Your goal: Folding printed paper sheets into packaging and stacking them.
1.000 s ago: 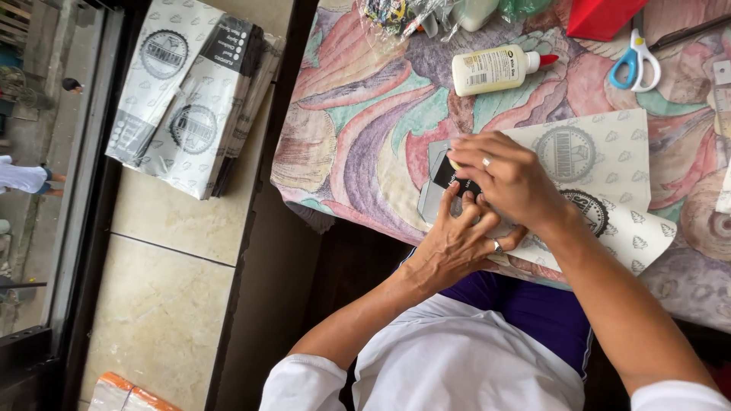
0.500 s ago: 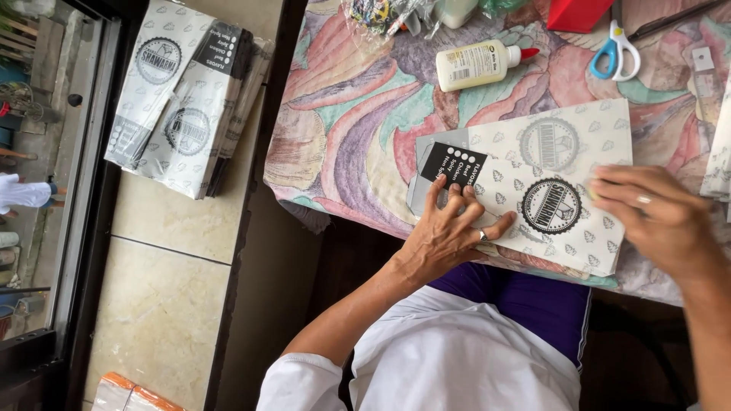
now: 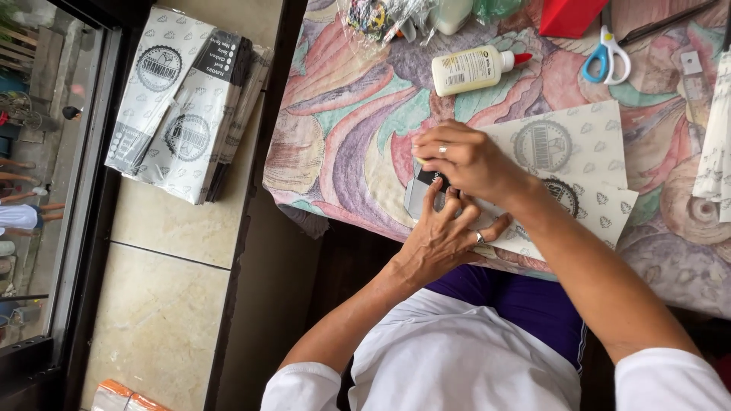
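Observation:
A white paper bag [image 3: 579, 164] printed with round grey emblems lies flat on the table [image 3: 327, 144] with its colourful swirl-pattern cloth. The bag's left end has a black panel [image 3: 422, 183], mostly covered by my hands. My left hand [image 3: 445, 236] presses down on that end with spread fingers and wears a ring. My right hand [image 3: 457, 156], also ringed, lies curled over the same end just above it, fingers closed on the folded edge. The two hands touch each other.
A white glue bottle [image 3: 472, 70] with a red cap lies behind the bag. Blue-handled scissors [image 3: 605, 55] and a red box [image 3: 567, 15] are farther back. More white paper [image 3: 716, 152] sits at the right edge. A stack of printed paper bags [image 3: 186, 106] lies on the tiled floor at left.
My right hand, lifted off to the right half a second ago, has come back left onto the bag's black end. My left hand has stayed pressing there.

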